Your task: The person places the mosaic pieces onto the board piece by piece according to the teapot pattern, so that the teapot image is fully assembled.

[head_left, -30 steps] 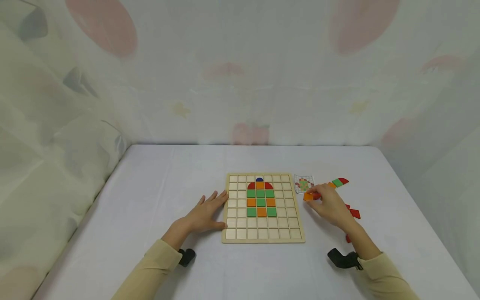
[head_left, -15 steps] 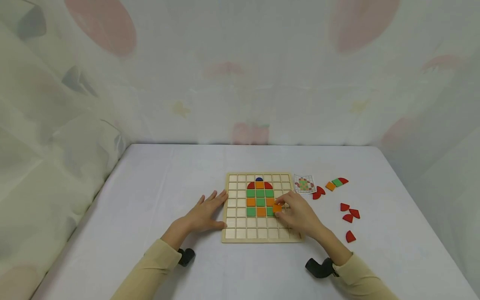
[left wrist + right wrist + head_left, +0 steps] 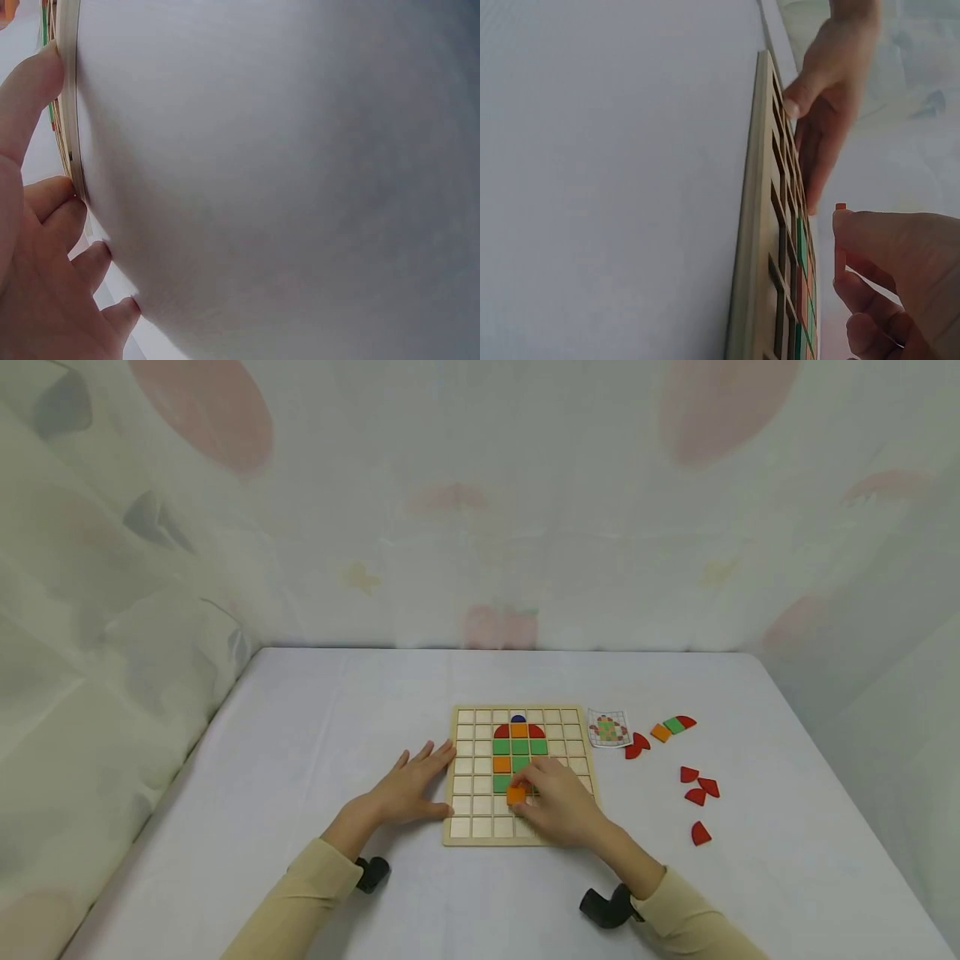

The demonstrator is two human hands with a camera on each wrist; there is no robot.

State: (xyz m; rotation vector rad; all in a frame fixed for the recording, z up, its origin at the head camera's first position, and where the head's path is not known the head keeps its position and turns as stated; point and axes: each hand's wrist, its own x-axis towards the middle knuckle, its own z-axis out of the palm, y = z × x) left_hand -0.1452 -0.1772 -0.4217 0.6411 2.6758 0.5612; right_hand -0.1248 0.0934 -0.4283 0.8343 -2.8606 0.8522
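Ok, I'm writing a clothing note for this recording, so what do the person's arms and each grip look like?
The left sleeve and right sleeve are plain beige. Just past their ends are a left device and right device, both black and tube-like. The left grip and right grip wear no gloves. I see no cables.

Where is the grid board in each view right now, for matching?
Head: grid board below centre, slightly right.
Left wrist: grid board at upper left, nearly edge-on.
Right wrist: grid board right of centre, reaching the bottom.
Shared landmark: left hand at its edge.
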